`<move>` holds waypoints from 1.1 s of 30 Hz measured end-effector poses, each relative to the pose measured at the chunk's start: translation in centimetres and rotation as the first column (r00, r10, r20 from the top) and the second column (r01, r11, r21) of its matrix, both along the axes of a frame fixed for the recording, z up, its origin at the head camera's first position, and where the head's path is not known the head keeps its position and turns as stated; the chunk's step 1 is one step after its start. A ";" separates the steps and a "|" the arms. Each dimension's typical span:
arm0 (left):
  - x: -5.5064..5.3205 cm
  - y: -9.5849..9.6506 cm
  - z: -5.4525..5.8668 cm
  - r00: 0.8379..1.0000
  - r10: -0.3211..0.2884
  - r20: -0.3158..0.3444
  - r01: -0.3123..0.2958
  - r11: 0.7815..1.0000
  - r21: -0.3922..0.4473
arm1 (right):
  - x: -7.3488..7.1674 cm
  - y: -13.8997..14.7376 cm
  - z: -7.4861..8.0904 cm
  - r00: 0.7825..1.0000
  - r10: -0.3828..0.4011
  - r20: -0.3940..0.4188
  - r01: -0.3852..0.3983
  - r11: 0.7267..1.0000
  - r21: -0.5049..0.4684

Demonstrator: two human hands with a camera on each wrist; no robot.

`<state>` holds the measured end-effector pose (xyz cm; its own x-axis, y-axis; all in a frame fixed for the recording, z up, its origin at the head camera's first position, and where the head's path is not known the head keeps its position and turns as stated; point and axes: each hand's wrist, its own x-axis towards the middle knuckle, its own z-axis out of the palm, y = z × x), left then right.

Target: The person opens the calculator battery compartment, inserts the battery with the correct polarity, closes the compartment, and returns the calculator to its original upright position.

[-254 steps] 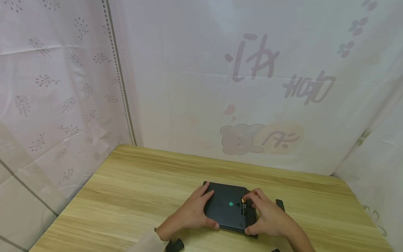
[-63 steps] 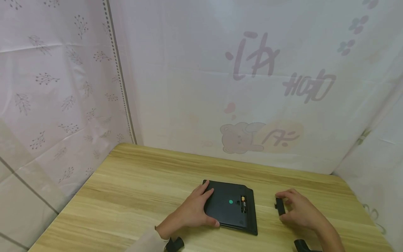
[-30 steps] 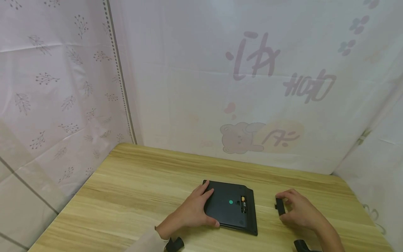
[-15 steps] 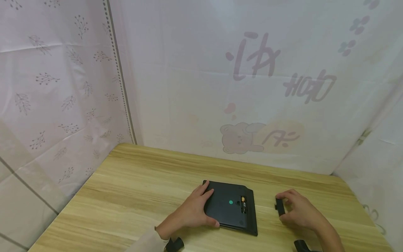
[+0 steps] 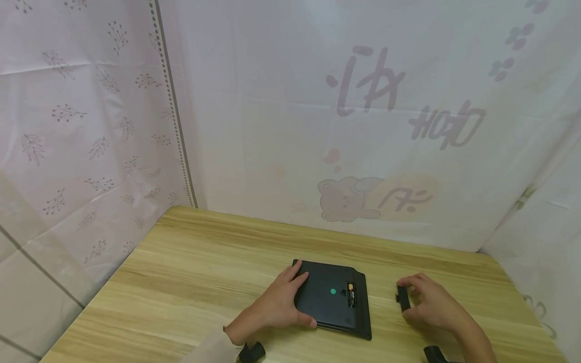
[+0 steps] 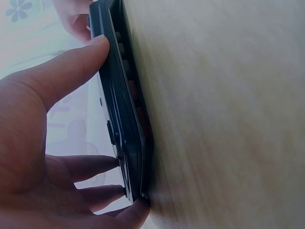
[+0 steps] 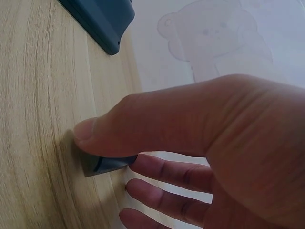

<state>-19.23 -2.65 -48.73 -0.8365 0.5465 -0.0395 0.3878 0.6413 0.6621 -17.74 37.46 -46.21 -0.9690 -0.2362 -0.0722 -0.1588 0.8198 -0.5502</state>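
A black calculator point(image 5: 324, 302) lies face down on the table, with a round green sticker on its back. Its battery compartment is uncovered, and a battery point(image 5: 351, 295) with a copper-coloured end sits inside. My left hand point(image 5: 279, 302) grips the calculator's left part, thumb on the near edge and fingers toward the far edge. Some keys show on its underside in the left wrist view. To the right, my right hand point(image 5: 431, 302) pinches a small black battery cover point(image 5: 403, 298) between thumb and fingers, at the tabletop. In the right wrist view, the thumb hides much of this cover point(image 7: 114, 164).
The wood-grain table point(image 5: 218, 262) extends around both hands. A pale printed curtain point(image 5: 272, 126) hangs behind its far edge, and others hang at the sides. Black wrist mounts point(image 5: 251, 352) show near the bottom edge.
Earlier my right hand was at the battery compartment while the cover lay on the table. It has since moved right and pinched the cover. During the last two seconds both hands stay nearly still.
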 end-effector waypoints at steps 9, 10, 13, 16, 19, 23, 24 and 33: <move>-0.1 0.0 -0.1 1.000 -0.001 0.001 0.001 1.000 -0.001 | 0.0 -0.1 0.1 1.000 0.001 -0.002 -0.001 1.000 0.000; -0.1 0.0 -0.1 1.000 -0.001 0.001 0.001 1.000 -0.003 | 0.0 -0.1 0.1 1.000 0.002 -0.006 -0.002 1.000 0.003; -0.1 0.0 -0.1 1.000 -0.002 0.000 0.002 1.000 -0.008 | 0.0 -0.2 0.1 1.000 0.008 -0.014 -0.008 1.000 0.006; -0.2 0.1 0.0 1.000 -0.003 -0.003 0.003 1.000 -0.011 | 0.0 -0.3 0.1 1.000 0.004 -0.012 -0.004 1.000 0.004; -0.2 0.1 0.0 1.000 -0.003 -0.005 0.003 1.000 -0.011 | 0.0 -0.5 0.3 1.000 0.003 -0.007 -0.003 1.000 0.003; -0.2 0.1 -0.1 1.000 -0.003 -0.007 0.003 1.000 -0.011 | 0.0 -0.7 0.4 1.000 -0.001 -0.002 0.001 1.000 -0.006; -0.2 0.1 -0.1 1.000 -0.002 -0.006 0.002 1.000 -0.010 | -0.1 -0.8 0.4 1.000 0.001 -0.002 -0.001 1.000 -0.009; -0.1 0.0 -0.1 1.000 -0.002 -0.001 0.002 1.000 -0.008 | 0.0 -1.1 0.4 1.000 -0.002 0.015 0.002 1.000 -0.025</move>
<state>-19.36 -2.61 -48.82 -0.8354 0.5480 -0.0430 0.3899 0.6459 0.6564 -17.75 36.34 -45.76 -0.9683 -0.2364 -0.0807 -0.1491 0.8062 -0.5725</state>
